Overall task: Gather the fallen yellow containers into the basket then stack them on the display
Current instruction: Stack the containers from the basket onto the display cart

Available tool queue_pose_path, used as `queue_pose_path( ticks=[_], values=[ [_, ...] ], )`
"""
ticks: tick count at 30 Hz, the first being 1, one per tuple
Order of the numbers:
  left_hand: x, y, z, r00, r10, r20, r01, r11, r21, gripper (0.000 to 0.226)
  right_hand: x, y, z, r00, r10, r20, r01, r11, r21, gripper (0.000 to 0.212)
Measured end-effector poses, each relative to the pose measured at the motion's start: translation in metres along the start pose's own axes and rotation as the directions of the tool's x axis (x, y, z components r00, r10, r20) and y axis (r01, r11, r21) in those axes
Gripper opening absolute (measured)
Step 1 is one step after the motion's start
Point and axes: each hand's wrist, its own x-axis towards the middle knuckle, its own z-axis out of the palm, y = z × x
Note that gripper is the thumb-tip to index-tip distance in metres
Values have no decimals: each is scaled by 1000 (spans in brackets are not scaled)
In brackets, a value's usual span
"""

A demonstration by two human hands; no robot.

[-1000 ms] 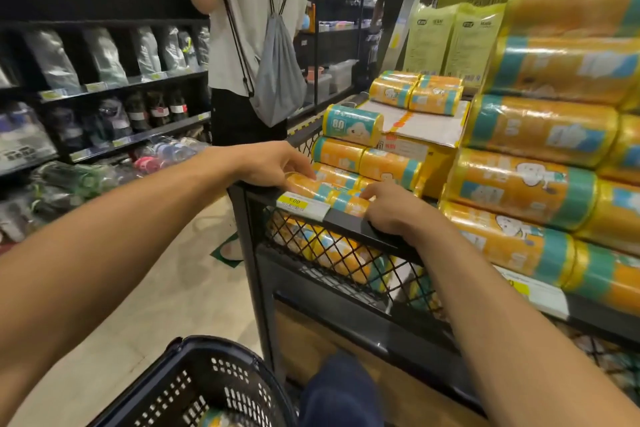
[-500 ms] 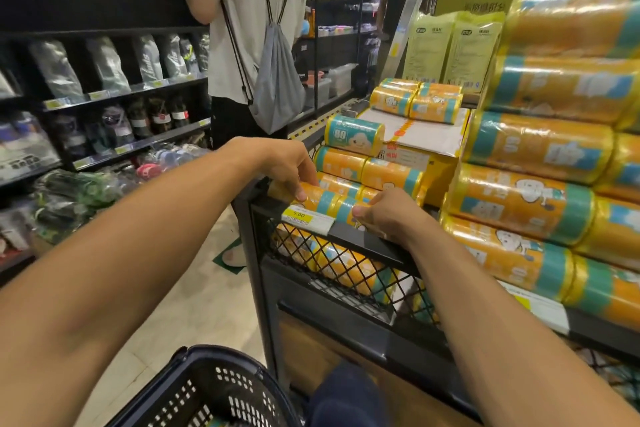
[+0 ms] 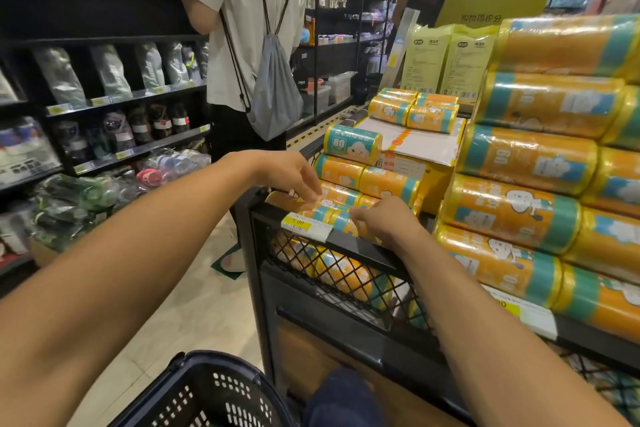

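Observation:
Yellow cylindrical containers with teal bands lie in rows on the black mesh display rack [image 3: 346,274]. The front-row container [image 3: 313,210] lies along the rack's edge, just above a yellow price tag. My left hand [image 3: 294,173] reaches over it, relaxed fingertips touching its top. My right hand [image 3: 384,218] sits at its right end with fingers curled over it. More containers [image 3: 353,144] are stacked just behind, and bigger stacks [image 3: 519,211] fill the right. The dark blue basket [image 3: 207,392] stands on the floor below my arms; what is inside it cannot be seen.
A person [image 3: 242,28] with a grey drawstring bag stands in the aisle just left of the rack. Dark shelves [image 3: 104,100] of packaged goods line the left side. A flat carton [image 3: 426,146] with containers on it sits behind the front rows. My knee shows at the bottom.
My left hand has lifted off the container's left end, and its fingers now touch the top. My right hand has stayed at the right end. The view has tilted up slightly.

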Motion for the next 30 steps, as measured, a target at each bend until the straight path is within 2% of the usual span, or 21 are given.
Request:
queue_pose_path(
  ticks=[2,3,5,6,10,13,15,18,20,23,27,30],
  values=[
    [-27,3,1,975,58,-216,-76,994,-73,16,-7,-6,-2,990,-96,-107,94,995,-18,42],
    [-44,3,1,932,49,-359,-91,991,-99,15,-13,-13,-2,977,-151,-149,149,988,-28,40],
    [-79,-5,6,775,-40,-630,-85,982,-166,14,-27,-31,1,946,-261,-192,266,964,0,35],
    [-99,-11,11,702,-106,-704,-80,971,-226,14,-36,-43,7,927,-321,-193,332,943,29,37],
    [-179,-62,51,560,-369,-742,-38,883,-468,17,-83,-87,59,812,-571,-121,583,791,184,41],
    [-235,-111,114,429,-533,-729,5,808,-589,16,-112,-98,124,750,-660,34,634,733,247,40],
    [-260,-145,171,370,-641,-672,54,737,-674,19,-120,-90,177,714,-687,137,648,722,242,41],
    [-275,-190,268,336,-808,-483,95,539,-837,20,-125,-60,256,687,-662,301,608,750,261,44],
    [-277,-213,328,304,-888,-345,137,399,-907,21,-125,-32,307,697,-553,458,491,832,257,49],
    [-270,-240,411,286,-951,-114,227,183,-957,20,-119,19,374,679,-341,650,322,934,153,51],
    [-249,-271,508,268,-957,113,342,-15,-939,41,-106,102,437,666,-118,736,216,976,-39,53],
    [-231,-288,566,254,-934,251,408,-132,-903,39,-94,148,471,633,58,772,157,967,-202,61]
  ],
)
